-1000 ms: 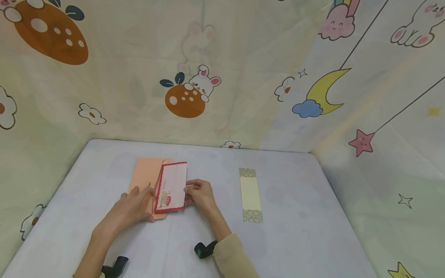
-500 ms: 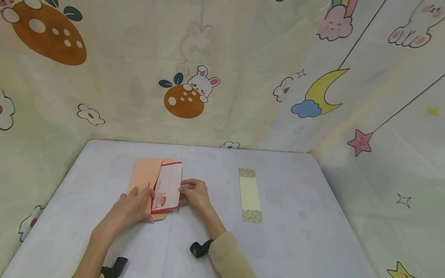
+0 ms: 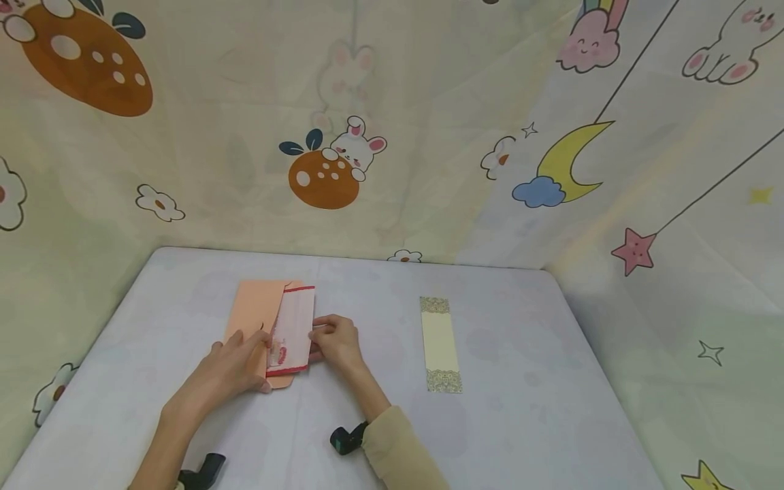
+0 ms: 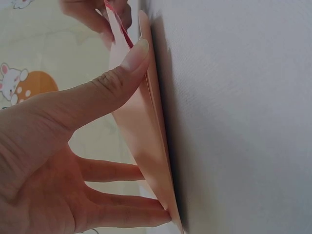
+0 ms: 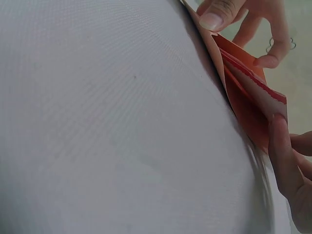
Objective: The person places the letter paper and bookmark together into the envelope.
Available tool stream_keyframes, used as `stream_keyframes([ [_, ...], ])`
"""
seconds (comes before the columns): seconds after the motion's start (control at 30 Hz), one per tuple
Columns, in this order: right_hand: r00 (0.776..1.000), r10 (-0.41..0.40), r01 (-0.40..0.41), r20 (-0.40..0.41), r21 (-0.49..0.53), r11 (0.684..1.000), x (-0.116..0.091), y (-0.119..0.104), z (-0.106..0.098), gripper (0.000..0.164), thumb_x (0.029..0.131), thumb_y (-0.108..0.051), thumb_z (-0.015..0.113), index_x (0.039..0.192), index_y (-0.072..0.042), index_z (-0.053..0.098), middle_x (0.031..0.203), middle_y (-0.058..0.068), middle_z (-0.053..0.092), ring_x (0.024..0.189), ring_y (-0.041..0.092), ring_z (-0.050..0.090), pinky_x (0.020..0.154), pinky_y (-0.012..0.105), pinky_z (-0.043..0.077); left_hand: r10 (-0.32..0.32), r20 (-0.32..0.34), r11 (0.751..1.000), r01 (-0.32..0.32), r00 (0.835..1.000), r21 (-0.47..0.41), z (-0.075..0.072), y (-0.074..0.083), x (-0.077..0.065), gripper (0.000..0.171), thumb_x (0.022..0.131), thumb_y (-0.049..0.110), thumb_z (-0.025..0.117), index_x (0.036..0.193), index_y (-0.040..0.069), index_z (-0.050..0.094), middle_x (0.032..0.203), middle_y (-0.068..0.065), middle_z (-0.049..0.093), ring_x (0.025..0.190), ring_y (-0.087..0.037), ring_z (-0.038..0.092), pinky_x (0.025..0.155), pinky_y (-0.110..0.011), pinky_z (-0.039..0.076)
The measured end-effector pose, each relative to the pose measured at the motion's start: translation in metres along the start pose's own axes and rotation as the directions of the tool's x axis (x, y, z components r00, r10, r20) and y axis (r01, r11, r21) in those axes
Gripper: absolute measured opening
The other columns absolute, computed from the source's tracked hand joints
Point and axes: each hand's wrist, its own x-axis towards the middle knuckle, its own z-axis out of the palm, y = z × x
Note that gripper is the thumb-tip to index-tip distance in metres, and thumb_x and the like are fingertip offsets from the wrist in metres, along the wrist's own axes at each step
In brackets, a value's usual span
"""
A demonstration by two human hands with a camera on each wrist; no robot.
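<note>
A peach paper envelope (image 3: 254, 299) lies on the left part of the table, its mouth facing right. Partway inside it is a pale pink card (image 3: 297, 327) with red borders and a small printed picture. My left hand (image 3: 229, 367) rests on the envelope with fingers spread; the thumb sits at its near edge and the index fingertip at the mouth. With my right hand (image 3: 337, 344) I pinch the card's right edge between thumb and fingers. In the right wrist view the envelope's mouth (image 5: 243, 102) gapes around the card. The card's left part is hidden inside.
A cream paper strip (image 3: 441, 344) with patterned gold ends lies apart to the right on the white table (image 3: 527, 408). Cloth printed with cartoon rabbits (image 3: 358, 146) hangs behind and at both sides. Dark wrist cameras (image 3: 347, 440) jut out near my sleeves.
My right hand has moved left, sliding the pink card deeper into the envelope. My left hand has stayed in place on the envelope.
</note>
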Motion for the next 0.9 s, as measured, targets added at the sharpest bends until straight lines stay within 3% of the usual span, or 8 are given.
stream_keyframes([
  [0.1, 1.0, -0.019, 0.018, -0.013, -0.022, 1.0, 0.001, 0.0, 0.004, 0.022, 0.09, 0.005, 0.069, 0.112, 0.002, 0.069, 0.082, 0.009, 0.075, 0.063, 0.019, 0.073, 0.057, 0.037, 0.06, 0.011, -0.009, 1.0, -0.011, 1.0, 0.003, 0.0, -0.001, 0.001, 0.083, 0.063, 0.041, 0.096, 0.132, 0.017, 0.057, 0.132, -0.037, 0.052, 0.095, -0.052, 0.056, 0.076, -0.064, 0.05],
  [0.33, 0.998, -0.064, 0.065, 0.006, -0.069, 0.996, 0.002, 0.0, 0.01, 0.031, 0.09, 0.005, 0.07, 0.12, 0.001, 0.066, 0.083, 0.008, 0.074, 0.064, 0.02, 0.073, 0.056, 0.036, 0.06, 0.005, -0.003, 1.0, -0.005, 1.0, 0.0, 0.002, -0.001, 0.002, 0.086, 0.063, 0.042, 0.096, 0.135, 0.016, 0.057, 0.135, -0.039, 0.05, 0.1, -0.057, 0.055, 0.078, -0.068, 0.05],
  [0.57, 0.996, -0.078, 0.079, 0.037, -0.052, 0.995, 0.002, -0.003, 0.017, 0.034, 0.089, 0.008, 0.07, 0.122, 0.003, 0.066, 0.085, 0.011, 0.073, 0.066, 0.022, 0.073, 0.054, 0.037, 0.059, 0.019, -0.011, 1.0, -0.019, 1.0, 0.004, 0.001, -0.001, 0.002, 0.084, 0.062, 0.04, 0.097, 0.132, 0.017, 0.057, 0.129, -0.037, 0.054, 0.094, -0.054, 0.056, 0.075, -0.065, 0.05],
  [0.8, 0.991, -0.132, 0.134, 0.023, -0.212, 0.968, 0.003, -0.004, 0.021, 0.034, 0.087, 0.004, 0.074, 0.12, -0.001, 0.07, 0.083, 0.004, 0.075, 0.075, 0.009, 0.069, 0.071, 0.025, 0.058, -0.007, 0.002, 1.0, 0.007, 1.0, 0.012, 0.002, 0.0, 0.003, 0.084, 0.062, 0.04, 0.097, 0.132, 0.016, 0.057, 0.133, -0.041, 0.05, 0.098, -0.057, 0.055, 0.076, -0.065, 0.05],
  [0.9, 0.992, -0.123, 0.127, 0.031, -0.201, 0.971, 0.003, -0.004, 0.023, 0.035, 0.086, 0.006, 0.073, 0.12, 0.0, 0.069, 0.084, 0.006, 0.075, 0.073, 0.011, 0.071, 0.068, 0.026, 0.059, -0.007, 0.001, 1.0, 0.007, 1.0, 0.01, 0.002, -0.001, 0.003, 0.083, 0.062, 0.039, 0.097, 0.13, 0.017, 0.057, 0.132, -0.04, 0.051, 0.096, -0.055, 0.055, 0.074, -0.063, 0.05],
])
